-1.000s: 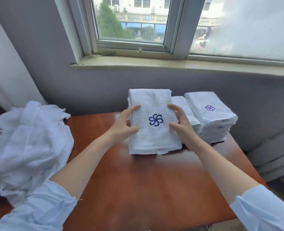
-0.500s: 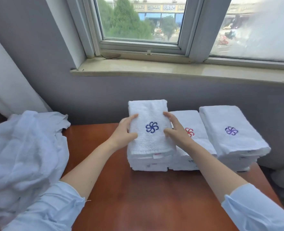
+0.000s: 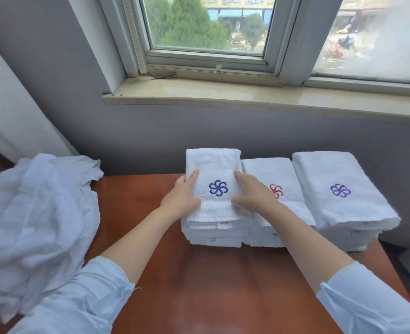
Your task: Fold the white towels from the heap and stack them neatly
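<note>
Left hand (image 3: 182, 198) and right hand (image 3: 252, 196) clasp the folded towel (image 3: 213, 169) by its long sides, thumbs on top.
It sits on the left stack (image 3: 213, 237) at the worktop's (image 3: 211, 285) far edge, blue pinwheel emblem (image 3: 218, 188) up. Beside it are a red-emblem stack (image 3: 278, 174) and a purple-emblem stack (image 3: 338, 174). The small tag (image 3: 224, 224) carries red print too small to read. The heap (image 3: 35, 213) slumps over the left edge.

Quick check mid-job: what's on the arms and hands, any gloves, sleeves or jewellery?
The left hand and right hand are bare: no gloves, rings or watch show. Both arms wear light blue fabric; the left sleeve and right sleeve are pushed up near the elbows, leaving the forearms uncovered.
</note>
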A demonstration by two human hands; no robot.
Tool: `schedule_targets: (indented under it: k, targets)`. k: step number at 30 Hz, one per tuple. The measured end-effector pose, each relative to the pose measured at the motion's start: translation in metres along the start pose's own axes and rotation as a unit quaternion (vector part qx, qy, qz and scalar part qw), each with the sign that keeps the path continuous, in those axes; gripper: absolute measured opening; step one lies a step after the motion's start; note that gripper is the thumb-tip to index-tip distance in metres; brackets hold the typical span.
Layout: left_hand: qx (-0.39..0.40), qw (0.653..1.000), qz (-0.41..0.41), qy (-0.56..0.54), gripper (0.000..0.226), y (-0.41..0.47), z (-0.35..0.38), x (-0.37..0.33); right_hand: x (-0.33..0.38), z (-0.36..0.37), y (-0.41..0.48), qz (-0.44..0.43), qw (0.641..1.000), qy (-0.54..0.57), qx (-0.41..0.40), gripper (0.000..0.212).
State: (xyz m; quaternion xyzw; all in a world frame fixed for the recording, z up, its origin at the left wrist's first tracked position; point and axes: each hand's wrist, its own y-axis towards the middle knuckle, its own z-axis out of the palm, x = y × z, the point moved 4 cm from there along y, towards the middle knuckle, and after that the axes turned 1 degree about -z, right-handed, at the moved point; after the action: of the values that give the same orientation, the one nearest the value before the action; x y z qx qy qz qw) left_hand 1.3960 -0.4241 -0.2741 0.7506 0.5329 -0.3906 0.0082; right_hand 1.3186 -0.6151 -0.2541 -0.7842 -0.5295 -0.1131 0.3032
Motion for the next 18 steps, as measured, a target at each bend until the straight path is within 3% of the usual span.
schedule_targets:
  k: [4, 6, 11, 18]
  targets:
    - [-0.013, 1.0, 0.008, -0.015, 0.074, -0.022, -0.006, -0.001, 0.008, -0.008, -0.023, -0.025, 0.989, -0.133, -0.057, 0.044]
    - [-0.035, 0.999, 0.026, 0.016, 0.07, -0.039, -0.009, -0.001, 0.02, -0.01, -0.035, -0.07, 0.978, -0.173, -0.094, 0.042]
    - [-0.156, 0.985, 0.059, 0.052, 0.059, -0.083, -0.027, 0.022, 0.072, 0.001, -0.057, -0.195, 0.96, -0.164, -0.113, 0.051]
    - [-0.23, 0.971, -0.016, 0.066, 0.054, -0.149, -0.069, 0.1, 0.162, 0.055, -0.071, -0.324, 0.932, -0.139, -0.081, 0.05]
